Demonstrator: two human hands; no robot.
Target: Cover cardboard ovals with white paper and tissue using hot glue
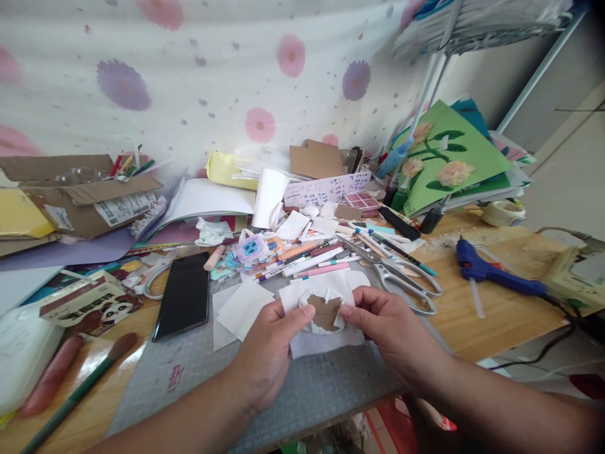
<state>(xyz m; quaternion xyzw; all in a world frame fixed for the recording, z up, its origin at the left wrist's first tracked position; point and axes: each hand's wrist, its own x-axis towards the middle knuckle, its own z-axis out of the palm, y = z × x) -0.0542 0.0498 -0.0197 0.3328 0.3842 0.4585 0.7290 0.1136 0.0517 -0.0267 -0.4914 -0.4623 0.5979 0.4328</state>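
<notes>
Between my two hands is a small, roughly round cardboard disc [326,313] whose edge is covered by crumpled white material, tissue or cloth. A white square sheet [307,347] lies directly behind it. My left hand [274,337] pinches the disc's left edge, thumb on top and fingers underneath. On the other side my right hand [382,318] grips the right edge between thumb and fingers. The fingers under the sheet are hidden. Loose white paper squares [244,309] lie to the left of my left hand on the grey cutting mat [189,384].
Left of the hands lie a black phone [182,295] and a long brush [80,391]. Scissors [401,280] and many pens [312,258] spread behind the hands. A blue glue gun [496,271] with a cable rests at the right. A cardboard box [89,195] stands back left.
</notes>
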